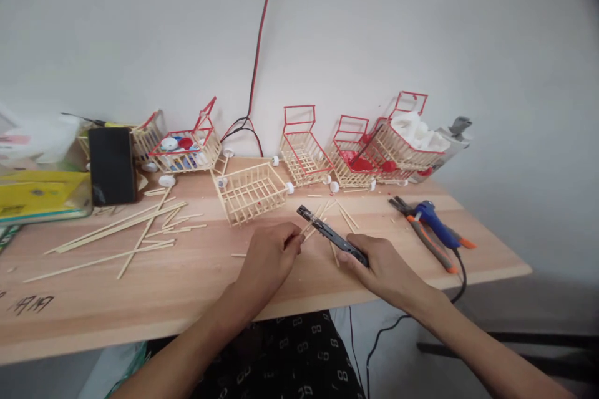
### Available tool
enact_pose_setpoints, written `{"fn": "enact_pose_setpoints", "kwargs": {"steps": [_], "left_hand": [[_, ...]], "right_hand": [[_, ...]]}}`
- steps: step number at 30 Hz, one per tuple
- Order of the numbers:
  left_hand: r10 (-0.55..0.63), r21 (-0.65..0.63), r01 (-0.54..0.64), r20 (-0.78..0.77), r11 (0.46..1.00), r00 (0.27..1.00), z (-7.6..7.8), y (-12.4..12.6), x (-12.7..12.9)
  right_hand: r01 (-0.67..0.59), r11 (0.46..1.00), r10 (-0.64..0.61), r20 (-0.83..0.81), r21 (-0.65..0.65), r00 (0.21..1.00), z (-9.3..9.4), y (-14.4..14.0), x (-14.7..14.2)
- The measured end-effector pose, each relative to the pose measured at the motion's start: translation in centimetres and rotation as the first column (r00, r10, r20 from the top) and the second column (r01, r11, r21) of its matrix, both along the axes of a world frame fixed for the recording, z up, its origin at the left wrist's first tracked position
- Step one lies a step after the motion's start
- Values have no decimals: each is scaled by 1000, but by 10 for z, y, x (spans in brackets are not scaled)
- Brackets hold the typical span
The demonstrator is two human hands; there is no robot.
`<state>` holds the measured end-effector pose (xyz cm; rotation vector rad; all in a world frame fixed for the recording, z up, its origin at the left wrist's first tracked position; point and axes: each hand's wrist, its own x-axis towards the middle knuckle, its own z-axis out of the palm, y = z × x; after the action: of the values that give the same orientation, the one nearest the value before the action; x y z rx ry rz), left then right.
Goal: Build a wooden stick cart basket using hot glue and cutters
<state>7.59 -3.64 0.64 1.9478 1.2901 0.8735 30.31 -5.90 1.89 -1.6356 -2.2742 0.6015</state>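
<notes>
My right hand is closed around the handle of a dark, narrow plier-like cutting tool, its head pointing up and to the left. My left hand pinches a thin wooden stick, whose far end meets the tool's head. Whether the jaws bite into it I cannot make out. Several short stick pieces lie on the table beyond and under the tool. Just past my left hand, a plain stick-built basket on white wheels rests tilted.
Small carts with red-edged baskets stand along the wall. Loose sticks and a dark phone are at left. A blue glue gun and orange-grey pliers lie at right, a cable running over the wooden table's front edge.
</notes>
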Motion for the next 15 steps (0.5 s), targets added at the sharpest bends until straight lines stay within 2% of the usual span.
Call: {"fn": "enact_pose_setpoints", "kwargs": {"steps": [7, 11, 13, 15], "left_hand": [[-34, -46, 36, 53, 998, 998, 0, 5, 9], [-49, -204, 107, 271, 973, 961, 0, 13, 13], [-53, -294, 176, 384, 939, 922, -1, 18, 11], [-56, -345, 235, 456, 909, 888, -3, 21, 8]], "right_hand": [[39, 998, -38, -20, 50, 999, -13, 0, 12], [114, 990, -105, -104, 83, 989, -15, 6, 15], [179, 983, -169, -208, 34, 963, -18, 11, 17], [260, 963, -267, -345, -67, 900, -21, 18, 19]]}}
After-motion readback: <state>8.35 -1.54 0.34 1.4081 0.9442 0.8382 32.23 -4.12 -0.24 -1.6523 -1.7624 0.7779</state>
